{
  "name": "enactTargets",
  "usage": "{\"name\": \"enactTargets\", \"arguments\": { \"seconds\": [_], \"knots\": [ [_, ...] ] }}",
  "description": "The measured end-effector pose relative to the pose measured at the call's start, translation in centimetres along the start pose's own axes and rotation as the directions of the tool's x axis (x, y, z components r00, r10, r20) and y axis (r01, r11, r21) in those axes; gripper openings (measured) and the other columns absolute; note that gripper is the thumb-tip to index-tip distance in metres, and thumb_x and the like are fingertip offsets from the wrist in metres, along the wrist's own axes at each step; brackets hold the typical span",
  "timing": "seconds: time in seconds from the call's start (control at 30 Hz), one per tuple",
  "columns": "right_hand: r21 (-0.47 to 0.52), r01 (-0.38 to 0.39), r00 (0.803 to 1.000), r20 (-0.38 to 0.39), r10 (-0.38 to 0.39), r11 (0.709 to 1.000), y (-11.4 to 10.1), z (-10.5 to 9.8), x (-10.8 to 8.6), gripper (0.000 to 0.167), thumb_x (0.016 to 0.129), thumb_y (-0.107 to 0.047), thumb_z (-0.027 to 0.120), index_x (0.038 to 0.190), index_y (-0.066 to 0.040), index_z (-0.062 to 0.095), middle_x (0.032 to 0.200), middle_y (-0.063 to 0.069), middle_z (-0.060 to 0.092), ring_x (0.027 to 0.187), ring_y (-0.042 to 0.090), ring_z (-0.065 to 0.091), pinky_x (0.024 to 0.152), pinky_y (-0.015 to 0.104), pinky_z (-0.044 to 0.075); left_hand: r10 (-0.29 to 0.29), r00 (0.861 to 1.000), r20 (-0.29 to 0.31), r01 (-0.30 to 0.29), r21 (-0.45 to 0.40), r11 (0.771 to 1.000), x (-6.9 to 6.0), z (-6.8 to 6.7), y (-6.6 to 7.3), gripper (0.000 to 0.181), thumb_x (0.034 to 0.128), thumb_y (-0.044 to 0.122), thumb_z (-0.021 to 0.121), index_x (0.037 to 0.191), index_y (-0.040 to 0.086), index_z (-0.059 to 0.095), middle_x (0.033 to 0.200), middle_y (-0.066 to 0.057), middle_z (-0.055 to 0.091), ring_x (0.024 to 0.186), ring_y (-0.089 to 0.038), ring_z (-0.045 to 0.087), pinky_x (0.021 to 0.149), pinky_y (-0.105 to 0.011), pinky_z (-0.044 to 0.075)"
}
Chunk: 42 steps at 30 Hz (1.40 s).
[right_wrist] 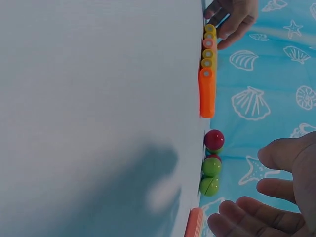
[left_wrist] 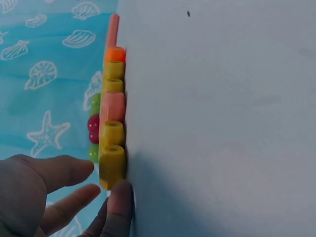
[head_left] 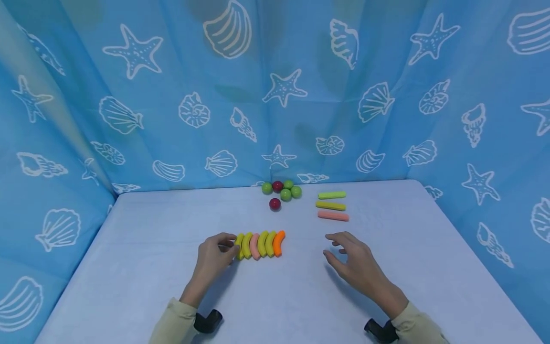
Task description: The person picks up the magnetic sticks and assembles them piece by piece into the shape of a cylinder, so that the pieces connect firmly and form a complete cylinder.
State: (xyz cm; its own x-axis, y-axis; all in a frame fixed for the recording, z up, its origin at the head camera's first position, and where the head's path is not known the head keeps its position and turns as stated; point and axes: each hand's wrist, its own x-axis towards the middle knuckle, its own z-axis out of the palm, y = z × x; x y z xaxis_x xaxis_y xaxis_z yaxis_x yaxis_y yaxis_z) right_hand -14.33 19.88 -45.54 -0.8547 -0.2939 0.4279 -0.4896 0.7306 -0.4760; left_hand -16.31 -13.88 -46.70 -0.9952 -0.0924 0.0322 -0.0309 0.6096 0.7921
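Several curved banana-like pieces lie side by side in a row: yellow ones [head_left: 247, 245], a pink one [head_left: 255, 246] and an orange one [head_left: 279, 243] at the right end. My left hand [head_left: 215, 255] is at the row's left end. In the left wrist view, that hand [left_wrist: 64, 197] has its fingers spread around the end yellow piece [left_wrist: 113, 165], one fingertip against its lower edge. To the right of the row, my right hand [head_left: 361, 267] hovers above the table with bent, parted fingers and holds nothing; its palm [right_wrist: 301, 192] shows in the right wrist view.
Green balls [head_left: 285, 194] and red balls [head_left: 275, 204] are grouped near the back edge. Right of them lie a green stick [head_left: 332, 195], a yellow stick [head_left: 330, 206] and a pink stick [head_left: 333, 216]. A blue shell-patterned curtain [head_left: 258, 124] surrounds the white table [head_left: 296, 296].
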Motion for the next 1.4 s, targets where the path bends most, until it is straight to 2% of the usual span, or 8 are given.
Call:
{"name": "enactTargets", "arguments": {
  "seconds": [0.27,0.47,0.6,1.0,1.23,1.4],
  "knots": [
    [0.04,-0.015,1.0,-0.02,0.015,0.999,-0.4,0.9,2.0,0.039,0.084,-0.008,0.08,0.119,-0.001,0.066,0.112,0.015,0.068,0.095,0.026,0.069,0.074,0.04,0.06,0.001,0.999,-0.033,-0.001,0.005,1.0,0.6,-0.1,0.2,0.026,0.084,0.008,0.077,0.11,0.003,0.074,0.091,-0.008,0.069,0.07,-0.015,0.064,0.054,-0.025,0.054],
    [-0.008,-0.053,0.999,-0.014,0.053,0.999,-1.1,1.7,3.6,0.039,0.084,-0.009,0.08,0.12,-0.002,0.066,0.116,0.012,0.068,0.098,0.026,0.068,0.078,0.042,0.059,0.005,0.998,-0.063,-0.006,-0.008,1.0,0.7,-0.1,0.4,0.025,0.0825,0.006,0.077,0.106,0.0,0.074,0.089,-0.008,0.069,0.071,-0.016,0.064,0.054,-0.025,0.054],
    [-0.032,-0.052,0.999,0.006,0.052,0.998,-1.3,2.3,4.8,0.041,0.084,-0.009,0.08,0.122,-0.002,0.065,0.117,0.012,0.067,0.099,0.026,0.067,0.08,0.043,0.059,0.006,0.997,-0.078,-0.008,-0.025,1.0,0.6,-0.1,0.4,0.025,0.0814,0.005,0.078,0.105,-0.002,0.074,0.086,-0.007,0.069,0.072,-0.016,0.064,0.054,-0.024,0.054],
    [-0.063,-0.049,0.997,0.061,0.053,0.997,-1.8,3.7,7.6,0.041,0.086,-0.01,0.079,0.124,-0.005,0.066,0.116,0.013,0.067,0.099,0.028,0.066,0.079,0.038,0.059,-0.011,0.998,-0.066,0.01,-0.021,1.0,0.3,0.4,0.1,0.024,0.0815,0.006,0.079,0.104,0.0,0.074,0.086,-0.006,0.069,0.076,-0.017,0.063,0.058,-0.025,0.054],
    [-0.061,-0.07,0.994,0.077,0.075,0.996,-1.9,4.3,9.2,0.04,0.088,-0.011,0.077,0.126,-0.006,0.065,0.116,0.013,0.066,0.099,0.027,0.065,0.081,0.038,0.058,-0.018,0.997,-0.072,0.017,-0.004,1.0,0.5,0.6,0.0,0.025,0.0812,0.007,0.079,0.105,0.001,0.074,0.086,-0.004,0.069,0.076,-0.016,0.063,0.059,-0.025,0.054],
    [-0.076,-0.098,0.988,0.113,0.106,0.992,-1.9,4.9,10.1,0.042,0.089,-0.013,0.077,0.128,-0.005,0.064,0.118,0.014,0.065,0.103,0.029,0.064,0.084,0.039,0.057,-0.029,0.998,-0.057,0.027,-0.025,0.999,0.5,0.7,-0.1,0.025,0.0816,0.006,0.079,0.106,0.001,0.074,0.086,-0.005,0.069,0.075,-0.015,0.063,0.057,-0.025,0.054]
  ]
}}
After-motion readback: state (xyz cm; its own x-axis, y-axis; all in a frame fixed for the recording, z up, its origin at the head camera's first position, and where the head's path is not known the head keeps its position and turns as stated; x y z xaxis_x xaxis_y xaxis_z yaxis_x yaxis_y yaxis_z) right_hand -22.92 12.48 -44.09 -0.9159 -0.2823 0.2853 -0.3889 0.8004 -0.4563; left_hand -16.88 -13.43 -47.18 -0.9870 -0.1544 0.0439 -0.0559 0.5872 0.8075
